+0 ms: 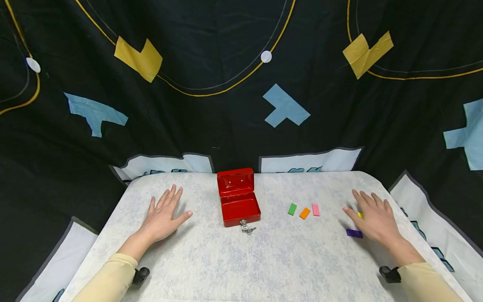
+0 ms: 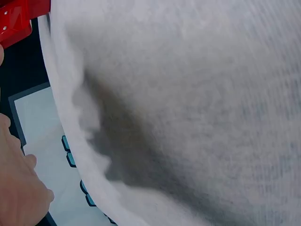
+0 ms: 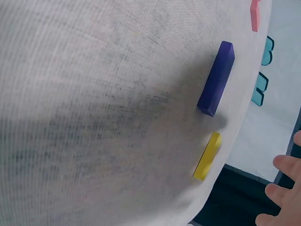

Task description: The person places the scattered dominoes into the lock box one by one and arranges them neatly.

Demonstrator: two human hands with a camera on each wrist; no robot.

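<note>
My left hand is spread with straight fingers over the left part of the table, its shadow beneath, and holds nothing. Out to the right, my right hand is also spread and holds nothing. Beneath and beside it lie a purple block and a yellow block; in the head view the hand hides most of the yellow one. A red metal cash box stands mid-table with its lid raised. Keys hang at its front lock. Between box and right hand lie green, orange and pink blocks.
A pale mottled cloth covers the table, whose far corners are rounded. Behind it hangs a black curtain with blue and yellow tape pieces. A white printed border runs just past the far edge. Each wrist wears a black strap mount.
</note>
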